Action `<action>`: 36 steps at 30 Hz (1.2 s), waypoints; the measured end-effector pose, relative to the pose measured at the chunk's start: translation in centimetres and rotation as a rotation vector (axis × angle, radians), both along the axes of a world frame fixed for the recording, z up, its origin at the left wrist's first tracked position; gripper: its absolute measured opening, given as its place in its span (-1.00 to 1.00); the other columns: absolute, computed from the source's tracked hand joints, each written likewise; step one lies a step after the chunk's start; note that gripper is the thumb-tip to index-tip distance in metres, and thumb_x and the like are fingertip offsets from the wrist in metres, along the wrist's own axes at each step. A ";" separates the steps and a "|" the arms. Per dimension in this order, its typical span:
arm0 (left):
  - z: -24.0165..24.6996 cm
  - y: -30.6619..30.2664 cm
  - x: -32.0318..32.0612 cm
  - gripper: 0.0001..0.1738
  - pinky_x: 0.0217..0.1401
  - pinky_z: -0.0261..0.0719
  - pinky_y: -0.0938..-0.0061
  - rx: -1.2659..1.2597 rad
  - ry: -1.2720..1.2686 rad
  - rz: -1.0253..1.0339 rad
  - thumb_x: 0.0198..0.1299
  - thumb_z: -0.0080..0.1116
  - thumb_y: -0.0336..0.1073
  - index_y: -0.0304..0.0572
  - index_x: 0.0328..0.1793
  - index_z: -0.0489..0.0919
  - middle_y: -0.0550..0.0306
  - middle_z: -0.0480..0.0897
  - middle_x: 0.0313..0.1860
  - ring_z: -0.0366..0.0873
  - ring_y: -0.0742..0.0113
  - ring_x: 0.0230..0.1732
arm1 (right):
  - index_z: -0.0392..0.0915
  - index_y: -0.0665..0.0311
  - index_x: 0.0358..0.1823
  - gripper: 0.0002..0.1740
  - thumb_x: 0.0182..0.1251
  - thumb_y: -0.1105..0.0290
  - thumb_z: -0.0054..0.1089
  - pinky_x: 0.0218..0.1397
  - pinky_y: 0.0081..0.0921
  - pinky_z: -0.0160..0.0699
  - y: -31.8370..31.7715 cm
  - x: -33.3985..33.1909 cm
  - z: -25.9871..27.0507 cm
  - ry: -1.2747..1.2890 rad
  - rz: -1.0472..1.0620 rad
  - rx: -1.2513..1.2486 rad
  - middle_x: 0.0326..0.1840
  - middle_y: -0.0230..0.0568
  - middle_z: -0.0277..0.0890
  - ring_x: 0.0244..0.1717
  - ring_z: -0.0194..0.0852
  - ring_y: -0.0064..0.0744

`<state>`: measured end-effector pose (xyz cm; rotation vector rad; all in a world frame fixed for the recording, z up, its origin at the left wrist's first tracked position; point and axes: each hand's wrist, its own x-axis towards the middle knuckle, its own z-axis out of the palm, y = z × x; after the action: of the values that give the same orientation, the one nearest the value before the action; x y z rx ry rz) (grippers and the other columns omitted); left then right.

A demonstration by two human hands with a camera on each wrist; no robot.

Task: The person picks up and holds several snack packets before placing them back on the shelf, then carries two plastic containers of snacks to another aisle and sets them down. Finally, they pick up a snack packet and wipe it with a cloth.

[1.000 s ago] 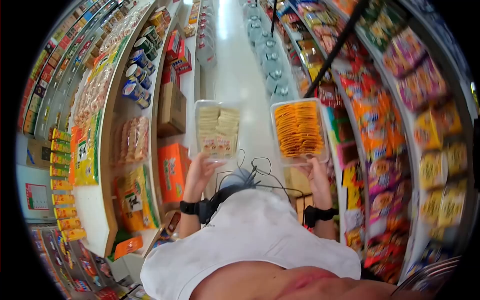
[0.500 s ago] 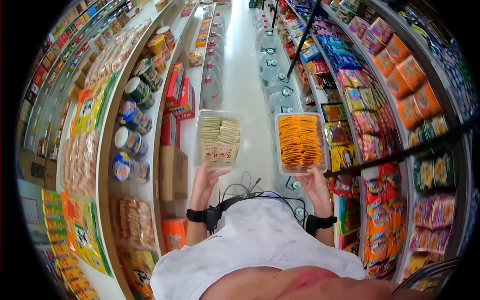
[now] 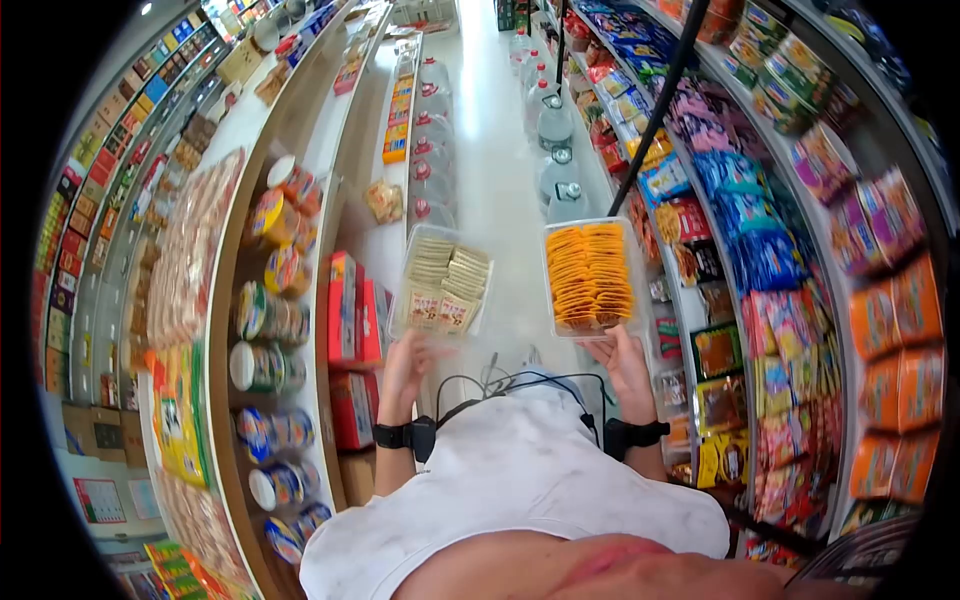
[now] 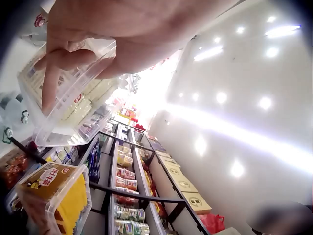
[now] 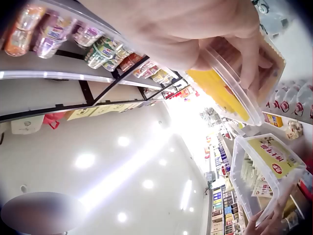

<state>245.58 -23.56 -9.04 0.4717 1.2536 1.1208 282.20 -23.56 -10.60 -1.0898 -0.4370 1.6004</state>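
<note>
In the head view a clear tub of pale packets (image 3: pixel 446 280) is held by my left hand (image 3: pixel 405 370) at its near edge. My right hand (image 3: pixel 628 375) holds a second clear tub, with orange packets (image 3: pixel 590 270), to the right. The tubs are apart, side by side over the aisle. The left wrist view shows my left hand (image 4: pixel 122 29) with fingers spread under the pale tub (image 4: pixel 73 103). In the right wrist view my right hand (image 5: pixel 210 34) grips the orange tub (image 5: pixel 220 93), thumb at the rim and fingers beneath.
Shelves with cups (image 3: pixel 272 370) and red boxes (image 3: pixel 345 310) line the left side. Bagged snacks (image 3: pixel 745 220) fill the right shelves. Large water bottles (image 3: pixel 556 125) stand along both sides of the aisle floor (image 3: pixel 490 130). Black cables (image 3: pixel 480 380) hang near the waist.
The shelves and bottles have shifted in the head view as the person moves along the aisle. Both tubs remain held, and the pale one has turned slightly.
</note>
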 end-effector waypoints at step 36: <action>2.1 119.3 -10.2 -0.51 -0.50 0.50 0.46 -0.062 -0.177 -0.070 0.33 0.00 -0.20 -0.44 0.26 0.41 -0.34 0.63 0.11 0.70 0.20 -0.18 | 0.48 0.43 -0.08 -0.76 0.47 0.39 -0.07 0.12 -0.37 0.76 113.8 -9.8 -0.6 0.041 -0.178 -0.026 0.04 0.02 0.63 0.01 0.73 -0.03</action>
<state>235.39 95.70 -6.99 0.3594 1.1056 1.0384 272.39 90.20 -11.24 -1.0833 -0.2841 1.4715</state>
